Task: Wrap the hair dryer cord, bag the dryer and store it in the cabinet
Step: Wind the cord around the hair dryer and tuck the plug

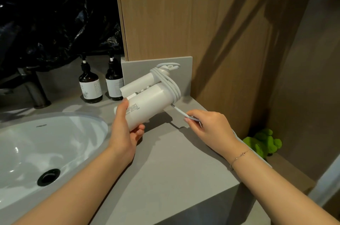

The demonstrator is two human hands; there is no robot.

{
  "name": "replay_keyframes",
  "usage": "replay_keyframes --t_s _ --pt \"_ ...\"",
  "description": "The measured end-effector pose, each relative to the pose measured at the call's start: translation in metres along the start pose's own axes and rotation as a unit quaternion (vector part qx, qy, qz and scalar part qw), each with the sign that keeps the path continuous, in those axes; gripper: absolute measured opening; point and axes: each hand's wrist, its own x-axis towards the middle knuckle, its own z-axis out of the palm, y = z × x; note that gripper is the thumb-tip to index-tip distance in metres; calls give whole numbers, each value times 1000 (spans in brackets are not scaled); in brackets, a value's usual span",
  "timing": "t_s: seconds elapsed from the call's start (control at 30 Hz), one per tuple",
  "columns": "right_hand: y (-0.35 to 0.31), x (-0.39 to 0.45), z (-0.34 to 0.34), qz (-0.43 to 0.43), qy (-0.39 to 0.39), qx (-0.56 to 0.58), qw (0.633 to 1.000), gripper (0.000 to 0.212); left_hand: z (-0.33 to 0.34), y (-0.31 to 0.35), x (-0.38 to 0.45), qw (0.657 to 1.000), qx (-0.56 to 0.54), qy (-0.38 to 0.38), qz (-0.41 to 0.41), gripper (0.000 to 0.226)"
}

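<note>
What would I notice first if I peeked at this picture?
First you would see the white hair dryer held up over the grey counter, with its cord looped around it. The left hand grips the dryer's body and the right hand pinches the loose end of the cord. Next, the big white sink at the left and a bright green plush toy down at the right.

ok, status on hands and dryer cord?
Left hand grips dryer. Right hand pinches cord, several loops on. No bag seen. Nothing blocking.
</note>
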Motion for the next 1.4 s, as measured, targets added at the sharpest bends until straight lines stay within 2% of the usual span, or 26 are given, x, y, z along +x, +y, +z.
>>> replay_keyframes --t_s 0.13,0.27,0.47,0.63,0.77,0.9,1.0,1.13,1.23,1.3,1.4 --pt "4 -9 -7 30 -19 -11 999 17 -3 0 3 999 13 36 27 37" --pt "-3 -16 -11 -25 27 -14 999 26 -8 5 5 994 68 54 63 42" --pt "-10 -16 -18 -60 123 -60 989 29 -7 7 1 978 169 9 125 26" --pt "-9 -17 -25 -80 121 -78 986 33 -8 8 -1 958 238 -45 151 41" --pt "-1 -19 -36 -104 80 -89 987 42 -9 8 -3 952 262 -84 133 32" --pt "1 -3 -60 -127 21 -113 985 49 -8 12 -6 943 293 -115 111 40" --pt "-5 13 -83 -154 -18 -133 979 58 -8 16 -9 937 305 -134 100 31" --pt "-11 35 -106 -75 -110 -170 976 53 -6 18 -13 933 313 -157 84 26" --pt "-19 48 -117 -49 -163 -202 964 57 -6 17 -16 927 320 -182 72 27" --pt "-23 55 -124 -33 -198 -174 964 53 -7 18 -19 924 317 -205 65 31" --pt "-24 62 -130 14 -266 -66 962 30 -6 19 -21 918 312 -235 60 35"
